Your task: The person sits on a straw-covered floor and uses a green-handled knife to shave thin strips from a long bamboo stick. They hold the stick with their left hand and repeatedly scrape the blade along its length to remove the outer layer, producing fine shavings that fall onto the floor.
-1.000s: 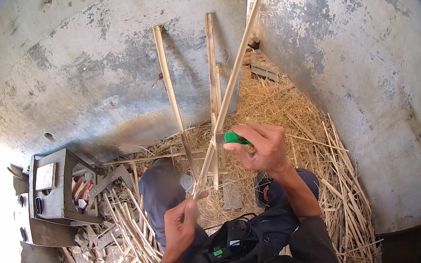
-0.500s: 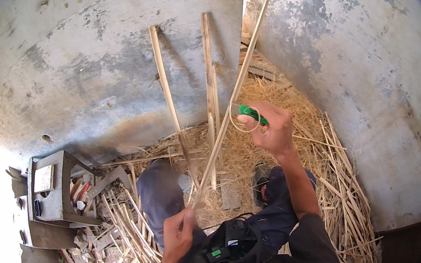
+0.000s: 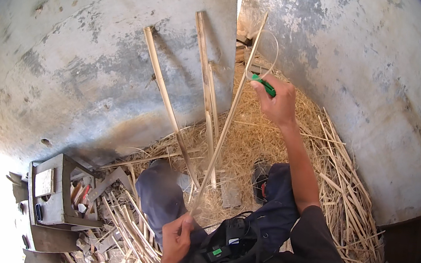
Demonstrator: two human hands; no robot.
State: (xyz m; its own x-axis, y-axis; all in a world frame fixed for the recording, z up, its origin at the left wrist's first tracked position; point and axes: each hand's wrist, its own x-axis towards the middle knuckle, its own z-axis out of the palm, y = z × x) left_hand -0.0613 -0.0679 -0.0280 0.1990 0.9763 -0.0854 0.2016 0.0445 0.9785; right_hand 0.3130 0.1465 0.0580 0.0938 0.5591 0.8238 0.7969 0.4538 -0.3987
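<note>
A long, thin bamboo strip [image 3: 231, 114] slants up and away from me. My left hand [image 3: 176, 237] pinches its near end, low in front of my lap. Farther along the strip, my right hand [image 3: 280, 103] is closed around a green utility knife [image 3: 265, 86]. The knife's front end meets the strip below its far tip. From that spot a thin, pale shaving [image 3: 277, 51] curls up in a wide loop, to the right of the strip's upper part.
Several longer bamboo pieces [image 3: 161, 82] lean on the worn wall [image 3: 81, 61] ahead. Straw-like shavings [image 3: 253, 148] cover the floor. Piles of thin sticks lie at right [image 3: 350, 203] and left [image 3: 131, 227]. A wooden stool [image 3: 55, 201] lies at lower left, with a black bag [image 3: 234, 235] at my lap.
My right hand and the knife have moved up and away along the strip. The shaving's loop has shifted upward and grown larger. The strip's far tip now appears lower.
</note>
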